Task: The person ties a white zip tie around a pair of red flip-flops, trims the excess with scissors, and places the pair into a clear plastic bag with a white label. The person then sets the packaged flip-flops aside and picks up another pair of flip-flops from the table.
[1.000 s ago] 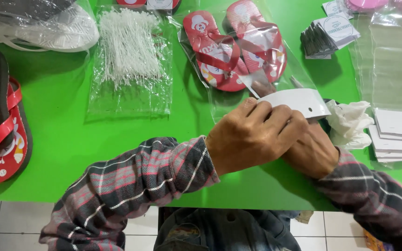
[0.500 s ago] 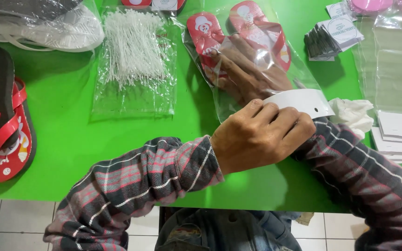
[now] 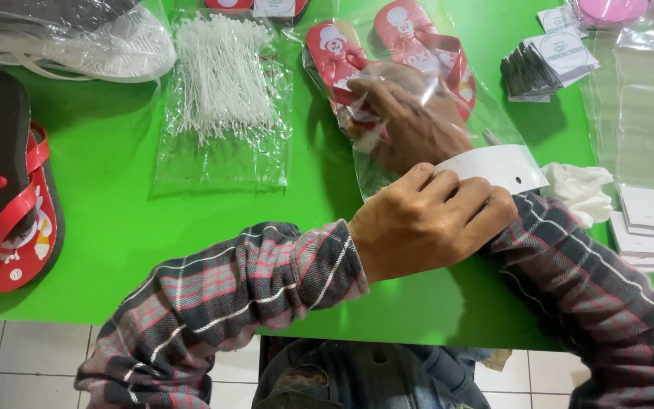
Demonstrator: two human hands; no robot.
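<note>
On the green worktop, at twelve o'clock, a clear bag of red sandals. Right hand reaches inside, fingers spread on them; left hand pinches the bag's stiff white card top. Bag looks light, slippery; hold the card.

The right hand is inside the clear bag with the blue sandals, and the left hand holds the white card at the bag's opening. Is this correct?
Not quite: the sandals are red, not blue, as the head view shows. The rest holds: the right hand is inside the clear bag, and the left hand holds the white card at its opening.
</note>
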